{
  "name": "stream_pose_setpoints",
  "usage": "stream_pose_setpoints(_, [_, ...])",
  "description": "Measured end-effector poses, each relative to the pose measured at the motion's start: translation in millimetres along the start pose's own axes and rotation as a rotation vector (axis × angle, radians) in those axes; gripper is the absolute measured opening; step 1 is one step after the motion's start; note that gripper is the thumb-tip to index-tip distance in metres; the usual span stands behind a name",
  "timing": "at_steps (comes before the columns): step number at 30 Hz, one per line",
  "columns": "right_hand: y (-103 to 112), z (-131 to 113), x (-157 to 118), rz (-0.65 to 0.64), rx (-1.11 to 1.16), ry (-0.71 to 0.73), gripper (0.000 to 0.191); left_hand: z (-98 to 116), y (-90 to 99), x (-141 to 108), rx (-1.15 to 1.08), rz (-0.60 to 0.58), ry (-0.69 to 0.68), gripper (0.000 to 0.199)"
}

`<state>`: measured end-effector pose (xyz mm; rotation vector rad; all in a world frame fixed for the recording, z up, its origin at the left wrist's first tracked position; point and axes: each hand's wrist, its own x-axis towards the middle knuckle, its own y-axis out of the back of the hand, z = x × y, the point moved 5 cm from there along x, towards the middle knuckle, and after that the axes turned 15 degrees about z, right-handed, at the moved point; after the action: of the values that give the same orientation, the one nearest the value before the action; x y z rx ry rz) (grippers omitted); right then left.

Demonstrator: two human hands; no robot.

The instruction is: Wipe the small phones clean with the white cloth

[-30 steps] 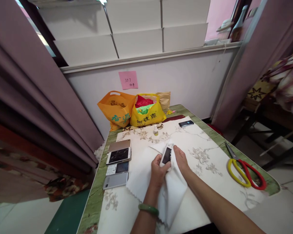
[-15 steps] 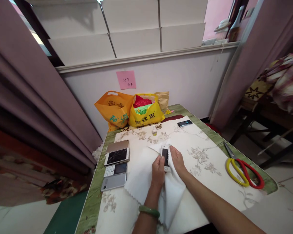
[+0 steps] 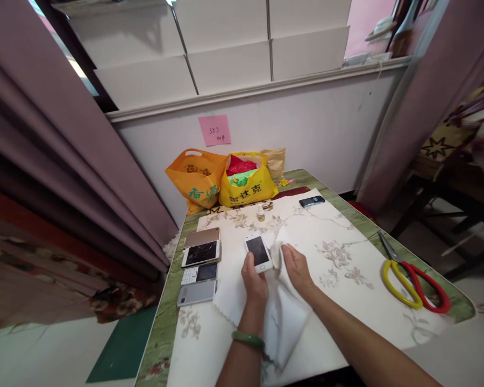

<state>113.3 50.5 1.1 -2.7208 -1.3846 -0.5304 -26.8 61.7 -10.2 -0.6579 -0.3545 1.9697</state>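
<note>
My left hand [image 3: 254, 277], with a green bangle on the wrist, grips the lower end of a white phone [image 3: 258, 252] whose dark screen faces up. Just to the right, my right hand [image 3: 296, 266] pinches a fold of a white cloth [image 3: 284, 322]. The cloth hangs between my hands and spreads under my left hand. At the left side of the table lie a gold device [image 3: 201, 237], a white phone with a cracked screen [image 3: 201, 253], a keypad phone [image 3: 199, 273] and a silver phone [image 3: 197, 293].
Large scissors [image 3: 413, 279] lie at the right edge. A dark phone [image 3: 312, 201] is at the back right, a small bottle [image 3: 261, 214] at the back middle. Orange [image 3: 197, 180] and yellow [image 3: 248, 191] bags stand by the wall, near a brown pouch [image 3: 275, 162].
The white phone has moved left, off the cloth fold in my right hand, and its screen shows more fully. The view has shifted slightly.
</note>
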Motion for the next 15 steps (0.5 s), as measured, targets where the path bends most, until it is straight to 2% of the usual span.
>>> stream_pose_setpoints(3, [17,7,9,0.247,0.110,-0.166,0.044,0,-3.1,0,-0.118,-0.065,0.124,0.035])
stream_pose_setpoints(5, [25,6,14,0.380,0.099,-0.200,0.048,-1,-5.4,-1,-0.112,-0.086,0.217,0.037])
stream_pose_setpoints(7, [29,0,18,0.427,0.044,-0.165,0.049,-3,-8.7,-3,-0.091,-0.125,0.314,0.043])
stream_pose_setpoints(8, [28,-5,19,0.407,0.006,-0.117,0.049,-4,-10.8,-4,-0.090,-0.158,0.357,0.048])
stream_pose_setpoints(10, [18,-18,16,0.240,-0.078,0.063,0.043,-6,-14.4,-6,-0.102,-0.233,0.428,0.054])
stream_pose_setpoints(12, [-1,-32,3,-0.082,-0.163,0.339,0.040,-9,-14.2,-7,-0.100,-0.269,0.490,0.058])
stream_pose_setpoints(14, [-18,-37,-18,-0.407,-0.240,0.600,0.046,-12,-9.4,-7,-0.083,-0.230,0.533,0.059])
stream_pose_setpoints(15, [-22,-37,-27,-0.522,-0.278,0.688,0.051,-12,-6.3,-6,-0.076,-0.198,0.544,0.060])
